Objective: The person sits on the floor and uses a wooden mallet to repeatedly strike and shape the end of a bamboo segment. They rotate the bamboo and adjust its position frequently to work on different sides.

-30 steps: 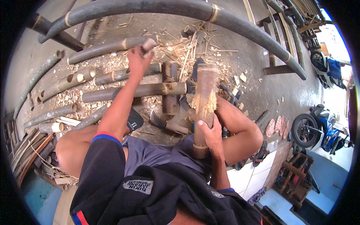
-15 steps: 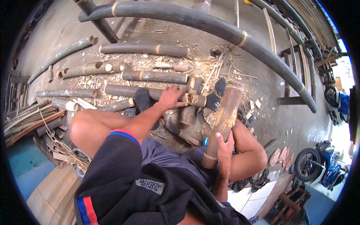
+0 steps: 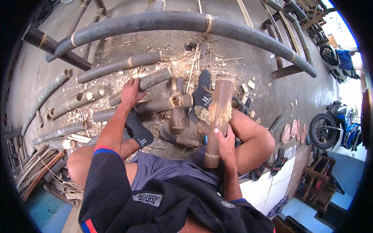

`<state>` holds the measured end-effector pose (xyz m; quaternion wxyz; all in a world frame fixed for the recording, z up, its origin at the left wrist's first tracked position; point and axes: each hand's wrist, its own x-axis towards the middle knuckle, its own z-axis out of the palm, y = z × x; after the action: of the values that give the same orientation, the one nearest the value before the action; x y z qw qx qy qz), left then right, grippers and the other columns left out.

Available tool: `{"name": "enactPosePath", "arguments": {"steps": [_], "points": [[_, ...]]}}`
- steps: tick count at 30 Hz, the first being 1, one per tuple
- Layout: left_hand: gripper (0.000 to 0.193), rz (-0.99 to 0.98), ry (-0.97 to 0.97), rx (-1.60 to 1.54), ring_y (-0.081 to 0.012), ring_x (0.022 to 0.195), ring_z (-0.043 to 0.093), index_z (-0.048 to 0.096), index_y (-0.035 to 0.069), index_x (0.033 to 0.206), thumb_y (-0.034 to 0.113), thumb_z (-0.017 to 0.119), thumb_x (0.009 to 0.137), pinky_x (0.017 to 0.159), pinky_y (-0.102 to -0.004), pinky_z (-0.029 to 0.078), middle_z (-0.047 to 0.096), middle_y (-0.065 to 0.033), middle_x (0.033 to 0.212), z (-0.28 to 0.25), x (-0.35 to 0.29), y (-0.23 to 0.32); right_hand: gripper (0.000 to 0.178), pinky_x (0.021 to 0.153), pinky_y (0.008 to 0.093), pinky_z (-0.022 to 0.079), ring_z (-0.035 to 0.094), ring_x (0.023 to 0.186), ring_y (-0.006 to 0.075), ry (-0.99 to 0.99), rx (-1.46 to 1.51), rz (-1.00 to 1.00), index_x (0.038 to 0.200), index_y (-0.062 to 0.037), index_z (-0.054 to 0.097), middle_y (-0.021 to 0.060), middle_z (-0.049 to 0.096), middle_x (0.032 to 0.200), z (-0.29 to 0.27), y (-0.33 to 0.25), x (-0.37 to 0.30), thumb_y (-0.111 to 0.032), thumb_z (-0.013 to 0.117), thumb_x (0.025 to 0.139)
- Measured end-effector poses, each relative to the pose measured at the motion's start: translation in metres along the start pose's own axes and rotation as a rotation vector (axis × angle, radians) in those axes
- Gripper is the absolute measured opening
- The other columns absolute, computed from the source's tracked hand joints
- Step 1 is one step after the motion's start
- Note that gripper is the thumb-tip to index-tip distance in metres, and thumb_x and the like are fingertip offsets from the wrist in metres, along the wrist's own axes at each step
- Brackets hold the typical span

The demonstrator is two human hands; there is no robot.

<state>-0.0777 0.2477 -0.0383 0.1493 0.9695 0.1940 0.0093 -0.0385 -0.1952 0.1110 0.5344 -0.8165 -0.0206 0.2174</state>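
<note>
My right hand is closed round the lower part of a thick brown bamboo piece, which leans upright over my right thigh. Its middle is shaved to pale, frayed fibres. Farther left, my left hand has its fingers over a shorter bamboo pole, whose cut end points to the far right. Just nearer lies a bamboo pole with a round hole near its right end. It rests across an upright-lying brown bamboo piece. A curved blade with a wooden handle lies between my legs.
A large bamboo frame spans the far side. Another bamboo pole and a pole with several holes lie among shavings to the left. Bamboo strips are piled at lower left. Sandals and a motorbike stand right.
My left hand has moved off the holed pole and onto the shorter pole behind it, which now slants more. The view has turned. My right hand keeps its hold on the thick bamboo piece.
</note>
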Motion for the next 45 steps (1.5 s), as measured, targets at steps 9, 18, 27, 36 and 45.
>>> {"name": "enactPosePath", "arguments": {"steps": [9,18,27,36,45], "points": [[0.065,0.056,0.377,-1.045,-0.0239,0.098,0.067,0.053,0.004,0.126,0.033,0.086,0.079,0.087,-0.0356,0.053,0.068,-0.0162,0.111,-0.09,0.028,0.149,0.053,0.099,0.0349,0.048,0.062,0.108,0.0197,-0.054,0.14,-0.096,0.136,0.0033,0.053,0.0118,0.067,0.119,0.006,-0.021,-0.021,-0.024,0.069,0.094],[0.06,-0.027,0.558,-1.285,-0.0191,0.096,0.063,0.051,0.003,0.126,0.027,0.084,0.083,0.089,-0.0347,0.051,0.064,-0.009,0.11,-0.043,0.008,0.179,0.054,0.098,0.0347,0.049,0.063,0.107,0.0189,-0.012,0.121,-0.108,0.135,0.0018,0.055,0.011,0.068,0.118,-0.009,-0.012,-0.038,-0.029,0.07,0.093],[0.06,-0.058,0.549,-1.179,-0.0198,0.094,0.064,0.053,0.001,0.122,0.028,0.086,0.08,0.087,-0.0341,0.052,0.067,-0.0104,0.104,-0.075,0.005,0.208,0.059,0.099,0.0363,0.049,0.064,0.109,0.0212,0.011,0.136,-0.115,0.137,0.003,0.053,0.0141,0.069,0.119,-0.007,-0.013,-0.029,-0.03,0.072,0.091],[0.065,0.029,0.506,-1.288,-0.0222,0.098,0.066,0.055,-0.002,0.123,0.035,0.085,0.079,0.088,-0.0367,0.052,0.068,-0.0126,0.106,-0.075,0.021,0.19,0.061,0.1,0.036,0.048,0.063,0.111,0.0209,-0.086,0.078,-0.186,0.137,0.0042,0.052,0.015,0.067,0.12,-0.004,-0.068,-0.017,-0.028,0.073,0.09],[0.047,-0.011,0.459,-1.472,-0.0158,0.077,0.068,0.062,0.001,0.107,0.036,0.085,0.083,0.074,-0.032,0.054,0.07,-0.0077,0.092,-0.075,0.028,0.184,0.065,0.1,0.0352,0.048,0.062,0.111,0.0202,-0.091,0.129,-0.151,0.14,0.0045,0.049,0.0146,0.067,0.121,-0.003,-0.056,-0.021,-0.03,0.074,0.091]]}}
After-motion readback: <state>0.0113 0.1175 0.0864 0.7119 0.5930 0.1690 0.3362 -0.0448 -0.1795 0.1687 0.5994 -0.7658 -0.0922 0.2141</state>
